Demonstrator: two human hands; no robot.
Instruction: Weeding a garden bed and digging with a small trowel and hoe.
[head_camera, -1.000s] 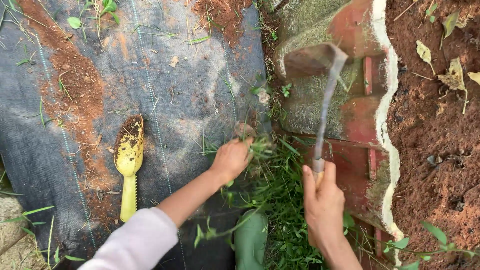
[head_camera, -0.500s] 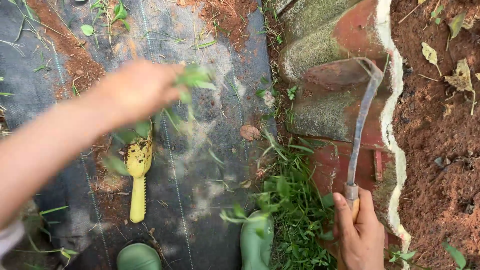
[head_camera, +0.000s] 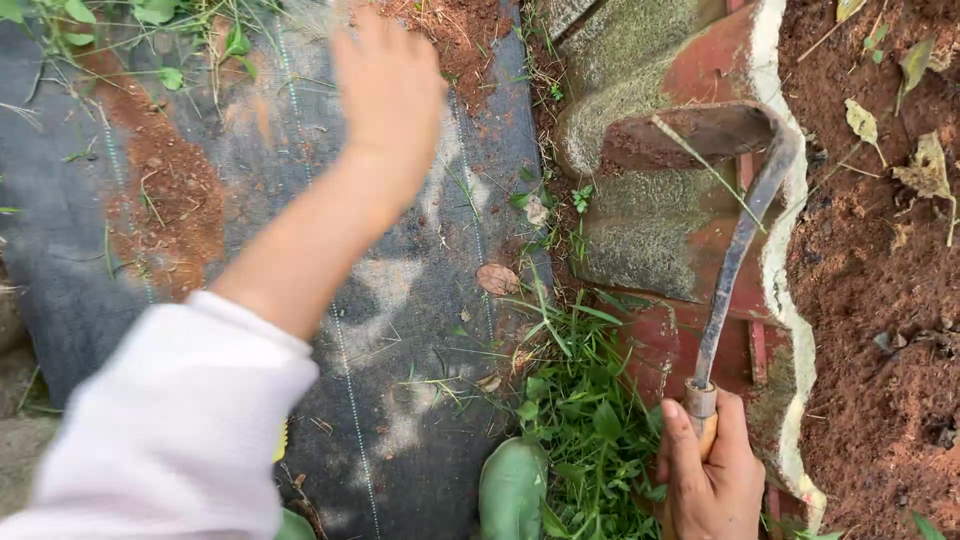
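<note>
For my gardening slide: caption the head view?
Right hand grips a hoe beside weeds; left hand reaches over black fabric.

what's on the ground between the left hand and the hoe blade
In the head view, between the left hand and the hoe blade lie the black ground cloth dusted with red soil, then small weeds along the mossy edging tiles.

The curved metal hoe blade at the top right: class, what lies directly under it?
Under the curved metal hoe blade lie mossy red roof tiles edged by a white scalloped border. The tile patch beneath the blade itself is covered. The right hand grips the wooden handle.
</note>
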